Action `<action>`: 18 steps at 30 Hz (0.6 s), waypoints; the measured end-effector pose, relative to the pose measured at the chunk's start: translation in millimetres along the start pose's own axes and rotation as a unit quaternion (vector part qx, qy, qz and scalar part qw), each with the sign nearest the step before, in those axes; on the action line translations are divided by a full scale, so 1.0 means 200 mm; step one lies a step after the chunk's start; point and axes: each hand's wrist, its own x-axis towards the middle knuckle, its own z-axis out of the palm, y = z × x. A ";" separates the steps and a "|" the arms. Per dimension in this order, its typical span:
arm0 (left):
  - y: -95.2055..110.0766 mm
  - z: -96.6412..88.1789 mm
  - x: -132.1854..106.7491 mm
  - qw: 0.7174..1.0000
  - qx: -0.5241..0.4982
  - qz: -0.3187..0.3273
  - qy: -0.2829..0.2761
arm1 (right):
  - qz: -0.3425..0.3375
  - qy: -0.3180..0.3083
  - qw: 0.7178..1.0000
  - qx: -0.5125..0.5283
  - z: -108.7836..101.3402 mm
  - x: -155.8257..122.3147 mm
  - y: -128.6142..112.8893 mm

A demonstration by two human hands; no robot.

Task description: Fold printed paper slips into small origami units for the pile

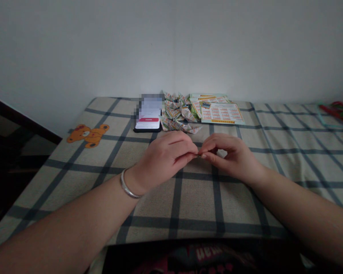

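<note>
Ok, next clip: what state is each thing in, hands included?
left hand: fingertips pinched on small piece, too small to identify
right hand: pinching the same small piece
phone: lying flat, screen lit
folded papers: heaped beside the phone
printed sheets: flat, overlapping
bracelet: worn on left wrist

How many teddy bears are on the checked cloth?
1. The orange teddy bear is printed near the left edge of the cloth, left of the phone. More may hide beyond the picture's edges.

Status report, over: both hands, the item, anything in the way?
Closed: left hand and right hand, both pinching a small piece, mostly hidden. Beyond them, apart: folded papers, phone. Nothing blocks the hands.
</note>
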 end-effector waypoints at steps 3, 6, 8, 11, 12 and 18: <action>0.01 0.00 0.00 1.000 0.000 0.010 0.006 | 0.034 -0.005 0.999 0.037 0.00 0.01 0.01; 0.01 0.00 0.00 1.000 0.004 0.019 0.004 | 0.043 -0.026 0.997 0.052 -0.01 0.01 0.01; 0.02 0.00 0.00 1.000 0.009 0.019 0.001 | 0.047 -0.035 0.996 0.061 -0.01 0.01 0.01; 0.03 0.00 -0.01 1.000 0.023 0.019 0.001 | 0.065 -0.036 0.994 0.080 -0.01 0.01 0.00; 0.03 0.00 -0.01 0.999 0.028 0.019 0.001 | 0.069 -0.038 0.993 0.086 -0.01 0.01 0.00; 0.04 0.00 -0.01 0.999 0.046 0.009 0.010 | 0.076 -0.037 0.992 0.090 0.00 0.01 0.01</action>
